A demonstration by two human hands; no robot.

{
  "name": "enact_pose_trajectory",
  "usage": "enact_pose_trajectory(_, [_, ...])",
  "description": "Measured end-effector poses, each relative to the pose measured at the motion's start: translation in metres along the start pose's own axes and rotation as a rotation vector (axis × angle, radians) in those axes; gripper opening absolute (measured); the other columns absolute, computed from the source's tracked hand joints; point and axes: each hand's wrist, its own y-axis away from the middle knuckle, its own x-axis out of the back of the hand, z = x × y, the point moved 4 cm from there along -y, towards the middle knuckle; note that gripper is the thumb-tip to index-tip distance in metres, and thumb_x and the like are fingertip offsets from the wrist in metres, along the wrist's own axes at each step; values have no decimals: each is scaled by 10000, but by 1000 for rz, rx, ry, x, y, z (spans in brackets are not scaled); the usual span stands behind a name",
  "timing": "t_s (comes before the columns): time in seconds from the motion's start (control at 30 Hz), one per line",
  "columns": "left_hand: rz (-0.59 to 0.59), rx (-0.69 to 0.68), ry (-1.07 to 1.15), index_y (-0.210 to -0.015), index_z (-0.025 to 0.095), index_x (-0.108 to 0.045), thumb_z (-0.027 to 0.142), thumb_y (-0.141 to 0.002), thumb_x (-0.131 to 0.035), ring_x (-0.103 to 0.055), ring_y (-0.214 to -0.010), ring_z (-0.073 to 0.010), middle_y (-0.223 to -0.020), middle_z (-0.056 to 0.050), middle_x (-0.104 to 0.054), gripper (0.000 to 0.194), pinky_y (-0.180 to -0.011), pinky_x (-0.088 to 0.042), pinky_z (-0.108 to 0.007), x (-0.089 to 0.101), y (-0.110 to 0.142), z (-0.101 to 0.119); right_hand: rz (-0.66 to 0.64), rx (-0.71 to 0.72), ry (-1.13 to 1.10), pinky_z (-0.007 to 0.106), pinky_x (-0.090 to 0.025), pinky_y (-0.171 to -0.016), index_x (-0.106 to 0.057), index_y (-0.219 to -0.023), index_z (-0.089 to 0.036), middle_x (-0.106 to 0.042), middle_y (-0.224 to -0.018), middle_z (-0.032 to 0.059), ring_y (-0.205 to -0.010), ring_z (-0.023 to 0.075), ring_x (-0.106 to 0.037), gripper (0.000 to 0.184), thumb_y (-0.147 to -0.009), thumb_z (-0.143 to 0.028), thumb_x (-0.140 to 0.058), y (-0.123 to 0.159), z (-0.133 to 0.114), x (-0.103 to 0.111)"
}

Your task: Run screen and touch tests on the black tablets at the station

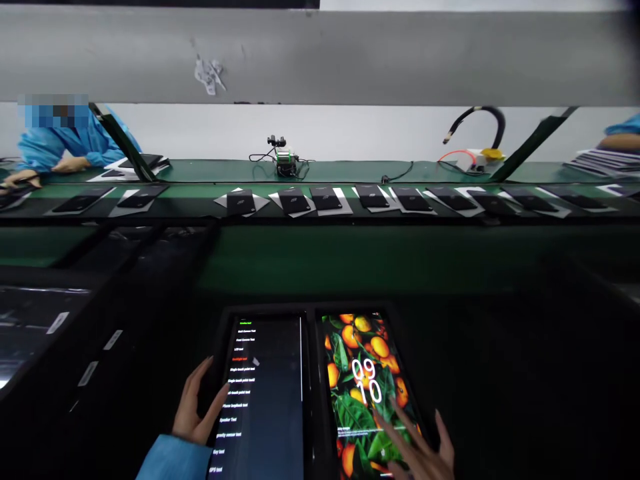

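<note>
Two tablets lie side by side in front of me, both lit. A dark screen with a list of test names, mostly in white, fills the left tablet (274, 407). The right tablet (345, 377) displays orange fruit, green leaves and the clock digits 09 10. My left hand (196, 415) is at the left tablet's left edge, thumb reaching over the list and fingers apart. Over the lower part of the right tablet, my right hand (423, 453) has its fingers spread; whether the fingertips touch the glass I cannot tell. Neither hand grips anything.
Behind runs a green conveyor line (350, 263) where several dark devices (295, 201) lie on white sheets. More dark screens (45, 323) are at left. A small device with cables (286, 160) stands at the back. A blue-sleeved person (70, 150) is far left; another's arm (623, 137) is far right.
</note>
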Motion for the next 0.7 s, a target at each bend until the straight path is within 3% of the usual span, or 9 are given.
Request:
enact_pose_trajectory(0.1, [-47, -82, -97, -1299, 228, -426, 550, -781, -560, -381, -1301, -311, -1375, -110, -421, 625, -1116, -280, -545, 5, 14, -6, -31, -70, 51, 523, 24, -1126, -280, -1433, -254, -598, -1278, 47, -1181, 255, -555, 551, -905, -298, -436, -26, 12, 7])
enact_pose_trajectory(0.2, [-71, -128, -153, -1345, 291, -369, 491, -829, -516, -386, -1303, -291, -1382, -75, -416, 573, -1120, -278, -545, 9, 25, -9, 109, -128, 17, 489, -21, -1129, -407, -1329, -255, -634, -1231, 28, -1156, 225, -577, 410, -922, -221, -368, -41, 18, 19])
enact_pose_trajectory(0.3, [-67, -154, -244, -1338, 303, -398, 465, -868, -458, -413, -1275, -303, -1368, -78, -406, 501, -1082, -334, -559, 9, 29, -6, 231, -127, -64, 416, -119, -1129, -507, -1179, -256, -728, -974, -22, -938, 170, -682, 285, -926, -208, -384, -34, 19, 24])
enact_pose_trajectory(0.4, [-76, -134, -371, -1285, 246, -498, 517, -878, -389, -416, -1241, -346, -1324, -123, -382, 502, -1021, -391, -576, 3, 24, -2, 223, -162, -103, 392, -157, -1111, -500, -1182, -248, -708, -772, -49, -767, 151, -696, 276, -927, -225, -397, -15, 22, 20])
enact_pose_trajectory(0.57, [-128, -71, -567, -1304, 295, -493, 597, -869, -294, -394, -1200, -385, -1277, -125, -336, 566, -956, -413, -609, -10, 11, 5, 224, -273, -82, 423, -253, -1045, -512, -1158, -255, -716, -797, -19, -745, 178, -690, 248, -931, -285, -415, 7, 25, 16])
enact_pose_trajectory(0.7, [-150, -32, -662, -1338, 293, -442, 609, -878, -214, -374, -1214, -398, -1268, -138, -304, 603, -946, -422, -584, -14, 9, 9, 264, -263, -31, 426, -282, -1011, -537, -1096, -259, -731, -839, -13, -788, 193, -692, 196, -929, -333, -464, -3, 16, 20])
